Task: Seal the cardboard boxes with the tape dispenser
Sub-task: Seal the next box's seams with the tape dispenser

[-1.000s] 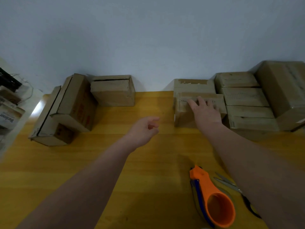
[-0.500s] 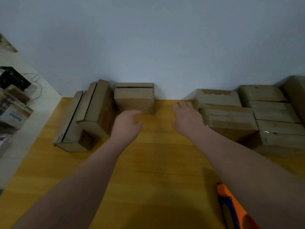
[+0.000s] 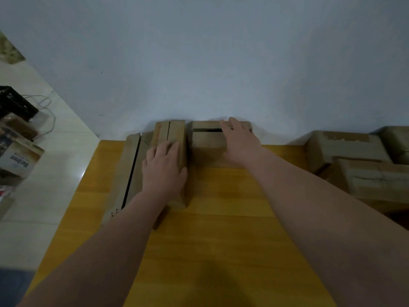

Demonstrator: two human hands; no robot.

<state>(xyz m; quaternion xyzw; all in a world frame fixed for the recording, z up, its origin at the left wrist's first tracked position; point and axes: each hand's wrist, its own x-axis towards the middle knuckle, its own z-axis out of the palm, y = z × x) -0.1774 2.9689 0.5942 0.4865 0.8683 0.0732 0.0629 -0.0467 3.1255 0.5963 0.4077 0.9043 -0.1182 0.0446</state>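
Left hand (image 3: 163, 173) flat, fingers straight, on tilted cardboard box (image 3: 174, 134) — right hand (image 3: 240, 144) fingers stretched across back box (image 3: 205, 140), flap gaping, against the wall. Side carton (image 3: 20, 160) print unreadable. Tabletop (image 3: 221, 240) shows between forearms — stacked boxes (image 3: 354, 156) right.

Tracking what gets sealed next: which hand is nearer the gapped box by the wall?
Right: the right hand rests on the gapped box; the left hand lies on the neighbouring box.
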